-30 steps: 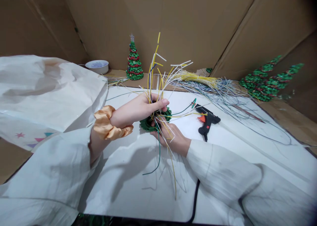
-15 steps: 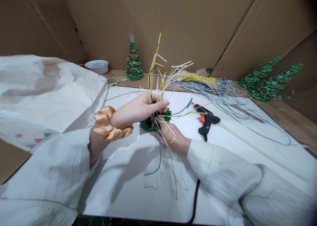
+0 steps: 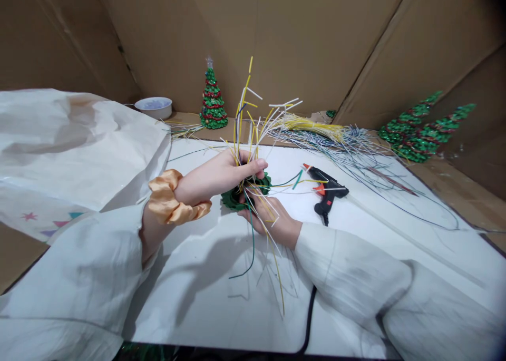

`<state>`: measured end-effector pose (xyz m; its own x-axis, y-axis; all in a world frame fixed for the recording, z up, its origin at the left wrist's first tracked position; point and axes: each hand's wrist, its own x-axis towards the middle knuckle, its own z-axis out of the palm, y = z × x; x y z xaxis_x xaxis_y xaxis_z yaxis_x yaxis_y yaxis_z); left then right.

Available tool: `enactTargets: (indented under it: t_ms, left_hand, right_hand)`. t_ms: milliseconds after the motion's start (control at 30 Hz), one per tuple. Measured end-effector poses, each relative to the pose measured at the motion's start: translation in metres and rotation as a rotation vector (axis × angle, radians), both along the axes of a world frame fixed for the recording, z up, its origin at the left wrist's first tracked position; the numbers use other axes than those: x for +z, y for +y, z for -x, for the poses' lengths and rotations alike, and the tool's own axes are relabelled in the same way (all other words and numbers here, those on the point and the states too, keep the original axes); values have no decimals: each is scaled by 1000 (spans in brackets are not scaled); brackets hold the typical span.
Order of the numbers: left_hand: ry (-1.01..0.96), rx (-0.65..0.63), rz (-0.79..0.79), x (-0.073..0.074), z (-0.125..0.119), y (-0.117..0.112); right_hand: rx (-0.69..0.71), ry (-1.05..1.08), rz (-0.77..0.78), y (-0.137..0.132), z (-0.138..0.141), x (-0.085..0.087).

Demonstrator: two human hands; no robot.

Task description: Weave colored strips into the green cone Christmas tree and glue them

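Note:
My left hand (image 3: 233, 172) is closed around a bunch of thin coated wires (image 3: 245, 119), mostly yellow and white with bent ends, that fan upward and outward. The wires come out of the open end of a dark green, leafy-edged piece (image 3: 232, 198), partly hidden behind my hands. From the lower right my right hand (image 3: 276, 221) wraps the side of that piece, its fingers partly covered by wires. One green wire (image 3: 253, 245) curls down below the hands, and others reach right, in front of a black and orange glue gun (image 3: 331, 189).
Bundles of yellow, white and blue wires (image 3: 316, 132) lie along the back. A small decorated Christmas tree (image 3: 213, 100) stands there, with two leaning trees (image 3: 430, 129) at right. A white bowl (image 3: 154, 107) and a big white bag (image 3: 79, 150) are at left. A black cable (image 3: 310, 319) runs down the front.
The view has shifted slightly. Both hands keep their hold, and the green wire tip near the glue gun has swung a little down and left.

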<state>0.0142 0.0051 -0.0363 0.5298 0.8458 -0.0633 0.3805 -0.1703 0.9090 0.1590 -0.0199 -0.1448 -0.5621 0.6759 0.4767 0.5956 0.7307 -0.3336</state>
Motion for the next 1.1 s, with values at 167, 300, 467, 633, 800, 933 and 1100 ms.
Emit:
enactTargets:
  t_ms: [167, 300, 467, 633, 800, 933, 1100]
  left_hand:
    - [16, 6, -51, 1, 1, 0]
    - [22, -22, -67, 0, 1, 2]
    - [17, -58, -98, -2, 3, 5]
    - [39, -52, -114, 0, 3, 4]
    - [62, -24, -108, 1, 2, 2]
    - [51, -23, -120, -1, 3, 4]
    - [44, -26, -104, -2, 3, 5]
  right_hand:
    - [14, 15, -17, -2, -3, -1]
    - [31, -22, -157, -4, -10, -1]
    - [-17, -123, -78, -7, -14, 6]
    - [-54, -252, -10, -10, -13, 15]
    - [-51, -308, -74, -11, -13, 19]
    - [-68, -304, -118, -11, -14, 18]
    - [-49, -305, -270, -12, -16, 21]
